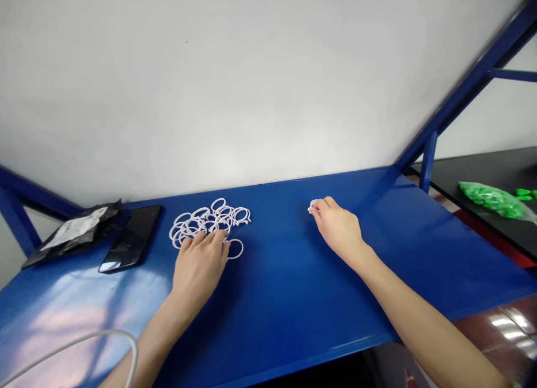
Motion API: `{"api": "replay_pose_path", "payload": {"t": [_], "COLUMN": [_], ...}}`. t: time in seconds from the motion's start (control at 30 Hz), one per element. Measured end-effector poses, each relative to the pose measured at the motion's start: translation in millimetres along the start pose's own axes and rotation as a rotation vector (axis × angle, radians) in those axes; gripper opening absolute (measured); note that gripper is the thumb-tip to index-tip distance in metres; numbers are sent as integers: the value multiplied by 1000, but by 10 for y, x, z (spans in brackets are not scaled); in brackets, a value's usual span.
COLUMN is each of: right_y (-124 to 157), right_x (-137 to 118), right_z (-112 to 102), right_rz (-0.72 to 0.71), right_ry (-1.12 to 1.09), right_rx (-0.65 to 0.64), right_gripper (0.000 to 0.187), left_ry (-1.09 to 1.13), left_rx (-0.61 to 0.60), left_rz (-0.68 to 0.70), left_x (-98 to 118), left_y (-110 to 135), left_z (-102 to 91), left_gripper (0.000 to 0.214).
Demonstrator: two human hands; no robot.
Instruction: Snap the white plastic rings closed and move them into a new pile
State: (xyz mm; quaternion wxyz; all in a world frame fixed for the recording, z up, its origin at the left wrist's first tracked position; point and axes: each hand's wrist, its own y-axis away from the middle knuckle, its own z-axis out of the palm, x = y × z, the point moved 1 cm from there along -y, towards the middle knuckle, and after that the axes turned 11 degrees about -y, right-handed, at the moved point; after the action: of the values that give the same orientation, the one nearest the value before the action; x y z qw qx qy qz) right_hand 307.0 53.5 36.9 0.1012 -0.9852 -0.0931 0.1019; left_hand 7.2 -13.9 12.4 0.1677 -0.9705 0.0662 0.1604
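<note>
A heap of several white plastic rings (208,219) lies on the blue shelf (293,276) near the wall. My left hand (200,263) rests at the heap's near edge, fingertips bent down onto the rings, and one separate ring (235,248) lies right beside them. Whether those fingers grip a ring is hidden. My right hand (338,227) is further right on the shelf, fingers pinched together on a small white ring piece (313,206) at its fingertips.
A black phone (132,238) and a black plastic packet with a white label (73,229) lie at the shelf's left end. A white cable (84,343) curves at the near left. A bag of green parts (495,199) sits on a black surface to the right, past the blue frame posts (428,161).
</note>
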Motion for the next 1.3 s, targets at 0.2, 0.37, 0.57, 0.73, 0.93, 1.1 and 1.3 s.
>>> {"api": "replay_pose_path", "payload": {"t": [0.2,0.37,0.57,0.73,0.93,1.1,1.3], "right_y": [11,136,450,518,490,507,509], "right_x": [22,-131,-513,-568,-525,-539,-535], "right_z": [8,65,178,223,239,251,269], "right_rz": [15,-178,-522,-567,-475,-539,-580], "right_ry": [-7,-256,-835,-997,-1119,-1095,-1030], "right_rx": [17,68,-136,-175,-175,-122,-104], "right_gripper": [25,26,29,13,18,19,24], "left_ry": [-7,182,937,1241,1310,1224,1177], "left_rx": [120,207,7,-115,-92,-11,123], "left_rz": [33,77,239,104,27,65,112], "left_x": [31,137,345,410,416,447,500], "left_y": [35,62,121,146,118,147,142], "left_z": [-23,-163,-411,-401,-355,-307,-237], "left_gripper": [25,21,22,9,8,8,11]}}
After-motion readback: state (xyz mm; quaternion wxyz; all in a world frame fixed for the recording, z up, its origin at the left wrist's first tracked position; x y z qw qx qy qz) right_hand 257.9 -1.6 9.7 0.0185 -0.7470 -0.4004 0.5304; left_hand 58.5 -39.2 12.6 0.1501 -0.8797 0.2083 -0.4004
